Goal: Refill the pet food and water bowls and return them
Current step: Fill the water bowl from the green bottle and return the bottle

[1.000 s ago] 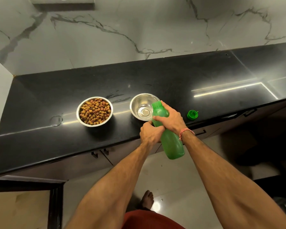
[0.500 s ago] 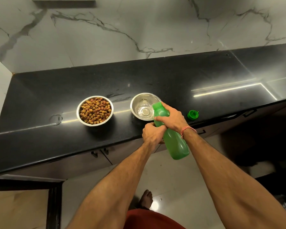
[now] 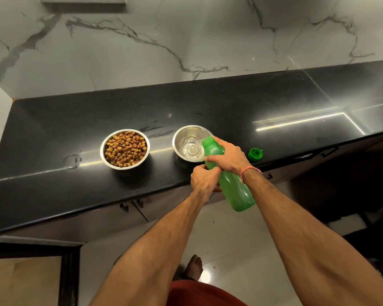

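I take the water bowl as my landmark; the green bottle lies tilted, its long axis from the mouth over the bowl's near right rim back toward me; my right hand wraps its upper part, nearer the bowl, my left hand closes on it just behind; some water is in the bowl; left of the bowl stands the kibble bowl, right of it the cap; all on a black counter under a marble wall.
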